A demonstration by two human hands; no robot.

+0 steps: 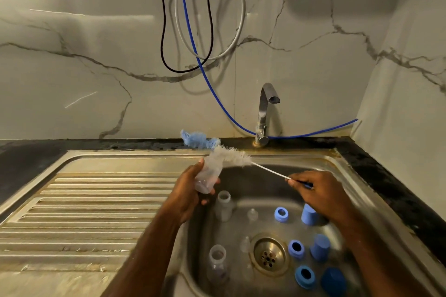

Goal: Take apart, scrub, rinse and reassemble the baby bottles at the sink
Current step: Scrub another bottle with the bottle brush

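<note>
In the steel sink basin [357, 190], nearest first: dark blue cap [333, 281] and dark blue screw ring [305, 276], an upright clear bottle body [218, 263], two lighter blue rings [296, 249] [281, 214] and two lighter blue caps [319, 247] [308, 214], two clear teats [245, 244] [252, 214], a second clear bottle [224, 207] — all apart, unassembled.

Above them, the left hand [187, 194] grips a third clear plastic bottle [208, 177], tilted. The right hand [315, 191] pinches the thin white-and-blue handle of a white bristle bottle brush [231, 157]; the bristles sit at the bottle's upper end, blurred — in or out, cannot tell.

Behind: blue mesh scrubber [198, 139] on the rim, chrome tap [265, 113] not running.

Risks: a wet bottle could slip from the grip; the springy wire could flick suds.
</note>
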